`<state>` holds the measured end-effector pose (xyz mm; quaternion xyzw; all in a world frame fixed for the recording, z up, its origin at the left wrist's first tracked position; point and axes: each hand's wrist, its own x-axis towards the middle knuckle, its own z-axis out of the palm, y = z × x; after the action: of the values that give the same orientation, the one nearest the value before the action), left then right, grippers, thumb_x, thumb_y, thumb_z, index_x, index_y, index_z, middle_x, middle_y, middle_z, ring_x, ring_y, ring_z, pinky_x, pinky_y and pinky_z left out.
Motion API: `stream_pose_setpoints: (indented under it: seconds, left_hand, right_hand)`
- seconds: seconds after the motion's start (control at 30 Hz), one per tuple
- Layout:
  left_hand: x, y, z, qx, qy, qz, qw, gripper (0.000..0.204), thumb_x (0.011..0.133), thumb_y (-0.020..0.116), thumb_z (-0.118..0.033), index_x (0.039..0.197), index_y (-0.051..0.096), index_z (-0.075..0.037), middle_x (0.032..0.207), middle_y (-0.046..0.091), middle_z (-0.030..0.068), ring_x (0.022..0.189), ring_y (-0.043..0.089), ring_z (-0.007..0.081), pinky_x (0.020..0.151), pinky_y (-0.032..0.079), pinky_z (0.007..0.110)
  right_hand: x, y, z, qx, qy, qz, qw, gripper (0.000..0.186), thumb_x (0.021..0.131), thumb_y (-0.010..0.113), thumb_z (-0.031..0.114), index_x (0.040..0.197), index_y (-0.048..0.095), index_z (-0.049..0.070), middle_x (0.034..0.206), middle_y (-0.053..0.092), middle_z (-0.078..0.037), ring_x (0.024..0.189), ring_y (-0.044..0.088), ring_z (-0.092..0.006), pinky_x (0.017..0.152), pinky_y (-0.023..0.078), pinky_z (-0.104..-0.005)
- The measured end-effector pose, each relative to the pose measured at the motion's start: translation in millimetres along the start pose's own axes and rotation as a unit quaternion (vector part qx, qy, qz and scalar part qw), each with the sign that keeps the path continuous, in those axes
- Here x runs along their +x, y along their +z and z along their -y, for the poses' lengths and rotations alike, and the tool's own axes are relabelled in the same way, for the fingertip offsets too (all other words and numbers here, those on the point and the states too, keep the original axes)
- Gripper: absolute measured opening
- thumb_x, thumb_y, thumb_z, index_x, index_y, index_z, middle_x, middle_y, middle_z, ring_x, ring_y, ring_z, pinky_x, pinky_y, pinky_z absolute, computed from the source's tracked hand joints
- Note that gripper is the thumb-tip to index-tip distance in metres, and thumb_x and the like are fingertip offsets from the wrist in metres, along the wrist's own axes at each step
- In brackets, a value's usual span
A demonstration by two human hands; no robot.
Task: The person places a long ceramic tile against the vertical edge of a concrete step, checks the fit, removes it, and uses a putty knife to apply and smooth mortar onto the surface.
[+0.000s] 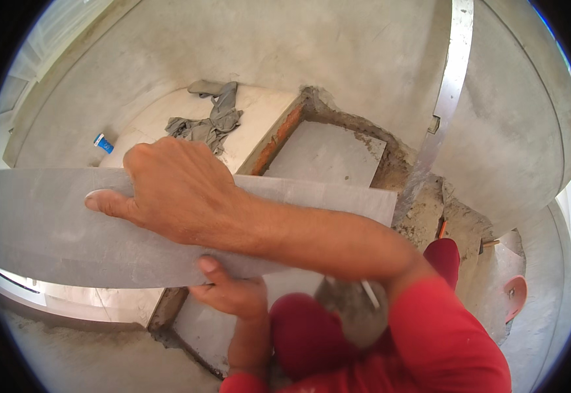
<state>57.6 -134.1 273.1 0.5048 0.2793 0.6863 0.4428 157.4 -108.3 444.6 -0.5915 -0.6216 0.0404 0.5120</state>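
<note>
Slab (pixel 135 252), long, grey and smooth: held it in both hands, stretched across the view from the left rim to just beside the lower end of a metal bar (pixel 452 72). Reached over it with the right hand (pixel 177 190), clasping the far edge, with the thumb along the upper face and the fingers bent out of sight. Gripped the near edge with the left hand (pixel 233 291), with the thumb on top and the other fingers partly hidden beneath. Crossed above the slab with the right forearm (pixel 312 236), bare down from a red sleeve (pixel 446 327). Could not tell whether the slab rested on anything below.

Saw, past the far edge, a pale ledge (pixel 262 108) with a crumpled grey cloth (pixel 220 121) on it, and left of the cloth a small blue-and-white container (pixel 104 143). Found beside the ledge a strip of orange-red brick (pixel 282 141), then a grey panel (pixel 328 154) in a rough-edged recess, below a curved grey wall (pixel 298 46). Noticed an orange object (pixel 443 228) near one dark red knee (pixel 443 255), and farther right a reddish oval object (pixel 513 296), too unclear to name. Made out, beside the other knee (pixel 302 327), a white stick (pixel 370 294) over something roundish and grey.
</note>
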Motion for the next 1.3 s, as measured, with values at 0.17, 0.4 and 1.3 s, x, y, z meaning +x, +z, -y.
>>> stream_pose_setpoints:
  seconds: [0.17,0.4,1.3]
  left_hand:
    - [-12,-27,26,0.091,0.033,0.282,0.955,0.043,0.106,0.066,-0.036,0.116,0.059,0.005,0.097,0.066,0.0128,0.075,0.060,0.0127,0.065,0.049,0.032]
    - [14,-82,52,0.209,-0.002,0.223,0.952,0.043,0.096,0.078,-0.034,0.114,0.065,0.003,0.096,0.064,0.0058,0.079,0.059,0.0085,0.063,0.042,0.024]
    - [17,-36,42,-0.185,-0.212,0.063,0.958,0.098,0.107,0.048,-0.062,0.156,0.006,0.013,0.155,0.019,0.0398,0.151,0.026,0.0531,0.127,0.030,0.058]
  right_hand:
    - [13,-7,6,0.011,-0.024,-0.003,1.000,0.063,0.086,0.076,0.053,0.065,0.070,-0.005,0.055,0.064,-0.019,0.052,0.067,-0.0318,0.052,0.055,-0.0416]
    - [17,-7,-25,-0.028,-0.105,-0.058,0.992,0.075,0.086,0.071,0.072,0.061,0.063,0.002,0.046,0.053,-0.010,0.042,0.057,-0.0260,0.043,0.046,-0.0403]
    - [-1,59,-204,-0.081,-0.315,-0.069,0.943,0.070,0.077,0.079,0.073,0.059,0.046,0.013,0.049,0.047,0.001,0.042,0.052,-0.0200,0.040,0.040,-0.0352]
